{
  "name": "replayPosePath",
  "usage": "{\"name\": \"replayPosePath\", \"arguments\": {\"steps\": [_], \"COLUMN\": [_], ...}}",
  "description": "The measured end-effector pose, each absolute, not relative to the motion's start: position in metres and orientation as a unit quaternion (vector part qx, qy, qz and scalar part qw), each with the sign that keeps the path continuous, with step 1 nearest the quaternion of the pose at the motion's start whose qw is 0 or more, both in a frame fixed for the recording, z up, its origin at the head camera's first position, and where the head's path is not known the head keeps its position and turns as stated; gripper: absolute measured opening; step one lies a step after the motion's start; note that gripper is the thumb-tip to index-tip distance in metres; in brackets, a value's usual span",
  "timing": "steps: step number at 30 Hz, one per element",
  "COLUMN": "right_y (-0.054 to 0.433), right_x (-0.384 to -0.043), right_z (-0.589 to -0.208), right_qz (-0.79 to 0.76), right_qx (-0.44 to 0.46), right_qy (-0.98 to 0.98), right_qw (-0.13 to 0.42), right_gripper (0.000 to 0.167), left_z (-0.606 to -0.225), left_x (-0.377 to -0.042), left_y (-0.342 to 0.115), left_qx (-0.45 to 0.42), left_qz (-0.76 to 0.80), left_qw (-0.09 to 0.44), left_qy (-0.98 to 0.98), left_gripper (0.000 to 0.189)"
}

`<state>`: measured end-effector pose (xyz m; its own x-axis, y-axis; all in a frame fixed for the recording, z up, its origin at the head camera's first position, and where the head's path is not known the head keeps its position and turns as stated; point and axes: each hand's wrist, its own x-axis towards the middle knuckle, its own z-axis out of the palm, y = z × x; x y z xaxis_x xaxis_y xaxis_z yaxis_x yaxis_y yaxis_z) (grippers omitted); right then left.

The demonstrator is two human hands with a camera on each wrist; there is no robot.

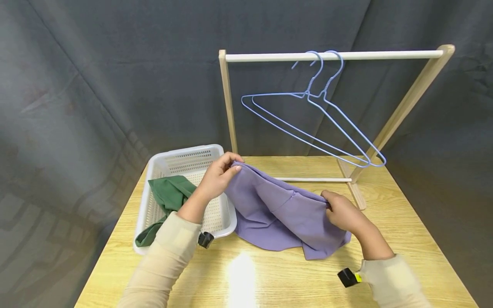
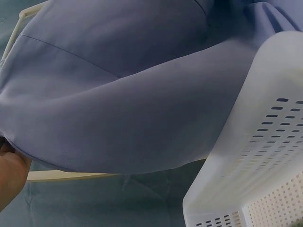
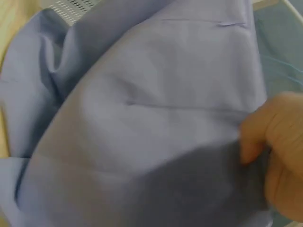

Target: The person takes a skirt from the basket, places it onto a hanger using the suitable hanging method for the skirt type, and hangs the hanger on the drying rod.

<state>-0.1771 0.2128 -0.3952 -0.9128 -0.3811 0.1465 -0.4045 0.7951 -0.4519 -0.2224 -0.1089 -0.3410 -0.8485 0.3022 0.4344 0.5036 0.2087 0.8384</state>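
A purple skirt (image 1: pixel 269 205) is stretched between my two hands, its upper edge sloping down to the right and its hem lying on the table. My left hand (image 1: pixel 219 175) pinches the upper edge at the left end, beside the basket. At the right end, my right hand (image 1: pixel 344 214) grips the same edge with curled fingers. In the right wrist view, short sewn seams run in from the skirt's edge (image 3: pixel 189 106) near the hand (image 3: pixel 279 151). The left wrist view shows the cloth (image 2: pixel 128 113) spread wide, with only part of the hand (image 2: pixel 12 172) visible.
A white perforated basket (image 1: pixel 229 214) stands at the left with a crumpled green cloth (image 1: pixel 173 192) in it. Behind the skirt is a wooden rack (image 1: pixel 227 94) with a white bar (image 1: pixel 385 55). Two blue hangers (image 1: pixel 308 93) hang from the bar over the wooden table (image 1: pixel 404 231).
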Motion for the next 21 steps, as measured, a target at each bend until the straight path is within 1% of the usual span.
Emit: {"name": "replayPosePath", "arguments": {"steps": [2,8,12,16,21], "right_y": [0.212,0.212,0.211,0.209,0.207], "right_x": [-0.176,-0.174,-0.174,-0.175,-0.176], "right_z": [-0.398,-0.407,-0.409,-0.409,-0.406], "right_qz": [0.257,0.302,0.318,0.317,0.314], "right_qx": [0.198,0.209,0.219,0.223,0.255], "right_qy": [-0.945,-0.924,-0.916,-0.914,-0.902], "right_qw": [0.035,0.107,0.114,0.123,0.154], "right_gripper": [0.022,0.021,0.012,0.014,0.007], "left_z": [-0.341,-0.343,-0.345,-0.346,-0.346], "left_x": [-0.223,-0.225,-0.227,-0.226,-0.227], "left_y": [-0.109,-0.111,-0.112,-0.113,-0.113], "left_qx": [-0.254,-0.228,-0.222,-0.223,-0.224], "left_qz": [-0.578,-0.598,-0.606,-0.612,-0.618], "left_qw": [0.086,0.080,0.079,0.080,0.078], "left_qy": [-0.771,-0.764,-0.760,-0.755,-0.750], "left_gripper": [0.011,0.012,0.012,0.011,0.010]}}
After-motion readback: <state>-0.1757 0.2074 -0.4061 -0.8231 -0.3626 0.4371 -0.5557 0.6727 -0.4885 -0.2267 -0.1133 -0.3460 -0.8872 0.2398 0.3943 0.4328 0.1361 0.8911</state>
